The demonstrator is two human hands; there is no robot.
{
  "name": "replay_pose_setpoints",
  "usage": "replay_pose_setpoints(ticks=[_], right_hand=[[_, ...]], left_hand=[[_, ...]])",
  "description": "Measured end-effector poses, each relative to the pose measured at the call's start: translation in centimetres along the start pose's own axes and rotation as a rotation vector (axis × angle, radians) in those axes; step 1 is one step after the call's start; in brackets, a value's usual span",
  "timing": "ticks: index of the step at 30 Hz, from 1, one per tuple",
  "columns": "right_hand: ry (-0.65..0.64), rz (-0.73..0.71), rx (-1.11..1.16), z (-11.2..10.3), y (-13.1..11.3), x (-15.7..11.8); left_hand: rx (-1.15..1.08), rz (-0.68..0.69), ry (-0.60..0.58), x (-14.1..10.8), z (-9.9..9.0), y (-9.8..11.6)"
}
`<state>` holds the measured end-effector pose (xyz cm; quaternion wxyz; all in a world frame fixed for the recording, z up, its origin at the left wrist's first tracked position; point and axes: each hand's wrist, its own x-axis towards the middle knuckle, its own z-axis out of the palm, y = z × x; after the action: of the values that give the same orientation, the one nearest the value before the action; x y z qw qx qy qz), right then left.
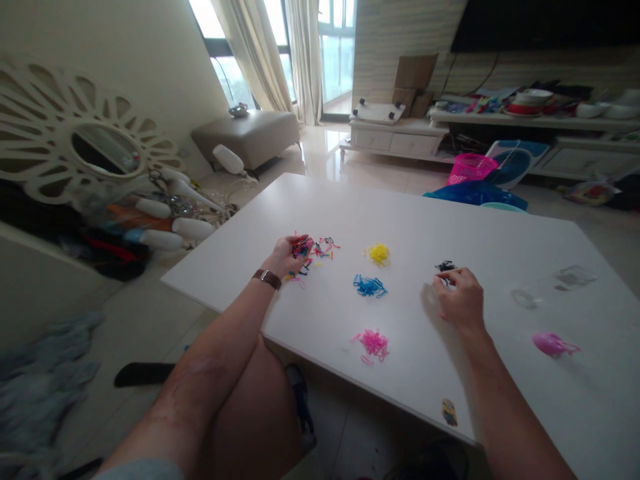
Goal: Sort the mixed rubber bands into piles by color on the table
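Along the near edge of the white table [320, 200] sat a cartoon sticker [449, 412]. Farther in, pink bands [375, 343] made a loose, roughly round heap of thin little loops, their long axes pointing every way, one lying crosswise at its near side. Off to the right, a rounded pink object [547, 343] pointed its thin ends rightward.

The right hand [460, 297] reached forward, thumb and forefinger narrowed to a pinch at black bands [445, 265], a small dark heap partly hidden by the fingers; whether they gripped one could not be told. Blue bands [370, 287] spread longer from side to side than front to back. A clear container [575, 275] lay to the right, stretching rightward and slightly away.

The left hand [290, 253], near the table's left part, was curled around mixed bands [303, 247], a tangle of red, pink, blue and black; more loose bands [325, 248] lay strewn beside it. Beyond the blue heap, yellow bands [379, 253] formed a compact mound. White tabletop ran between the heaps and on toward the far edge.
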<state>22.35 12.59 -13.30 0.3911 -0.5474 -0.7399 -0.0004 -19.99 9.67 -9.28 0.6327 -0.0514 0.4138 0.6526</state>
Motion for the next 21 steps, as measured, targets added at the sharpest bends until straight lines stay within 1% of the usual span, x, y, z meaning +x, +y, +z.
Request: replay_pose_setpoints(ticks=[3, 6, 8, 11, 13, 16, 18, 21], right_hand=[[-0.004, -0.009, 0.015, 0.0, -0.3, -0.1], [-0.046, -0.063, 0.042, 0.0, -1.9, 0.0], [-0.111, -0.120, 0.090, 0.1, -3.9, 0.3], [-0.235, -0.194, 0.219, 0.9, -8.0, 1.0], [-0.330, -0.231, 0.316, 2.1, -10.9, 1.5], [-0.443, -0.302, 0.428, 4.6, -14.7, 2.2], [-0.493, -0.338, 0.482, 6.5, -16.2, 2.7], [-0.543, -0.379, 0.528, 8.9, -16.9, 3.3]], left_hand=[[0.031, -0.007, -0.010, 0.0, -0.2, 0.1], [0.085, -0.034, -0.045, 0.1, -0.4, 0.3], [0.113, -0.049, -0.050, 0.1, -0.5, 0.2], [0.133, -0.068, -0.058, -0.1, -0.5, -0.2], [0.151, -0.093, -0.077, -0.3, -0.3, -0.7], [0.199, -0.150, -0.121, -0.6, 0.0, -1.8], [0.242, -0.186, -0.169, -0.8, 0.1, -2.6], [0.267, -0.234, -0.245, -1.0, 0.2, -3.5]])
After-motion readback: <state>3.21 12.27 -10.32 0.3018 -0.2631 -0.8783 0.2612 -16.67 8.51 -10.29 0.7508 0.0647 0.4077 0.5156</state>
